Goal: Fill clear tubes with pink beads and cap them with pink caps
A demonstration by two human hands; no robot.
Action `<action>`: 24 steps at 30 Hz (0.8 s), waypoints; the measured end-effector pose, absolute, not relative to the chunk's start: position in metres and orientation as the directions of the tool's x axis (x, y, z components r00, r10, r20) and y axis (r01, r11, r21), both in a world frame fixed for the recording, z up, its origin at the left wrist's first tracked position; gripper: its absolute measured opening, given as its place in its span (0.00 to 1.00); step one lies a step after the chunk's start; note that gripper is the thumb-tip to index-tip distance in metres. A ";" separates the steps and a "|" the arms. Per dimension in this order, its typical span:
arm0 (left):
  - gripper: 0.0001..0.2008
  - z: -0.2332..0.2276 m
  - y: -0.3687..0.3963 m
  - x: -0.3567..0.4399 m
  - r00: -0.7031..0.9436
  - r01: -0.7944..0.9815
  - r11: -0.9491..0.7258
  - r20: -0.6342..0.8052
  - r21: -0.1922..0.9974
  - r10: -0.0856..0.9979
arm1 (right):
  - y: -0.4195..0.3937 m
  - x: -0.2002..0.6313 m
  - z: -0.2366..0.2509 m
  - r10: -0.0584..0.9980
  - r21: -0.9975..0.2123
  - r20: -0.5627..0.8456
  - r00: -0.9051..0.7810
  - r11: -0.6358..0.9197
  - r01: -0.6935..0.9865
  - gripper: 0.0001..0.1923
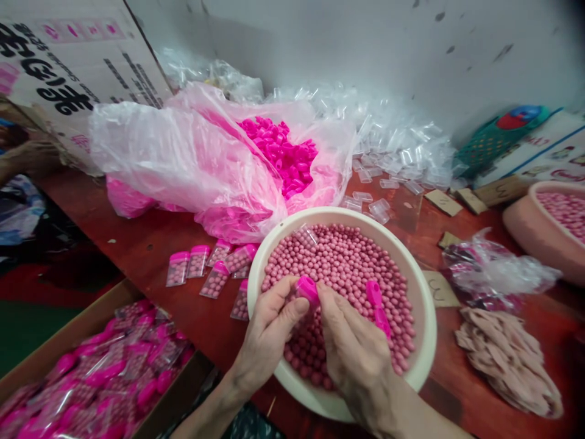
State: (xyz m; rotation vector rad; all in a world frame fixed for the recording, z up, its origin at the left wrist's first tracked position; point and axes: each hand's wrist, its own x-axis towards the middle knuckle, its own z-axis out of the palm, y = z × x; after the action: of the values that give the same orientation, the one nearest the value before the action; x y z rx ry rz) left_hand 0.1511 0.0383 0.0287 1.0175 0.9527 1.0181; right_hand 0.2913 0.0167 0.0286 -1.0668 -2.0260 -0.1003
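Over a cream basin full of pink beads, my two hands meet. My left hand is closed around a small clear container, mostly hidden, with a bright pink cap on top. Fingers of my right hand press at the side of that cap. Loose pink caps lie on the beads to the right of my hands. A clear empty container rests on the beads near the far rim. Several filled, capped containers lie on the red table left of the basin.
A plastic bag of pink caps lies behind the basin. Clear containers are heaped along the wall. A carton of filled containers stands lower left. At right are a crumpled cloth, a plastic bag and another basin.
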 end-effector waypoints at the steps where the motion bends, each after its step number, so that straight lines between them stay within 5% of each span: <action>1: 0.07 0.029 0.038 0.151 0.237 -0.203 0.192 -0.142 0.960 0.961 | 0.019 0.292 0.031 0.658 -0.330 0.698 -0.283 0.646 0.688 0.29; 4: 0.09 0.031 0.038 0.151 0.267 -0.222 0.228 -0.166 0.948 0.949 | 0.023 0.301 0.042 0.757 -0.532 0.608 -0.238 0.611 0.586 0.23; 7: 0.11 0.035 0.039 0.151 0.349 -0.233 0.294 -0.203 0.927 0.915 | 0.023 0.316 0.057 0.934 -0.818 0.344 -0.102 0.351 0.456 0.16; 10: 0.09 0.040 0.040 0.149 0.386 -0.161 0.252 -0.175 0.954 0.906 | 0.024 0.328 0.067 0.975 -0.940 0.195 0.106 0.155 0.305 0.12; 14: 0.09 0.043 0.039 0.149 0.389 -0.076 0.184 -0.141 0.980 0.910 | 0.029 0.325 0.068 0.943 -0.813 0.333 -0.008 0.291 0.505 0.11; 17: 0.10 0.042 0.038 0.149 0.371 -0.054 0.181 -0.148 0.982 0.917 | 0.030 0.314 0.060 0.881 -0.611 0.359 -0.307 0.471 0.636 0.24; 20: 0.12 0.040 0.036 0.149 0.343 -0.023 0.185 -0.166 0.982 0.925 | 0.027 0.305 0.053 0.851 -0.464 0.325 -0.413 0.524 0.714 0.33; 24: 0.14 0.039 0.035 0.146 0.349 0.076 0.163 -0.179 0.984 0.920 | 0.024 0.297 0.052 0.808 -0.250 0.387 -0.444 0.556 0.793 0.20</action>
State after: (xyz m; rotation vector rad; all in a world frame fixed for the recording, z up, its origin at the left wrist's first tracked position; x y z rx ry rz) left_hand 0.1457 0.0347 0.0389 1.2629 1.0483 0.7951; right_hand 0.2966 0.0236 0.0517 -1.2910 -2.3291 0.0436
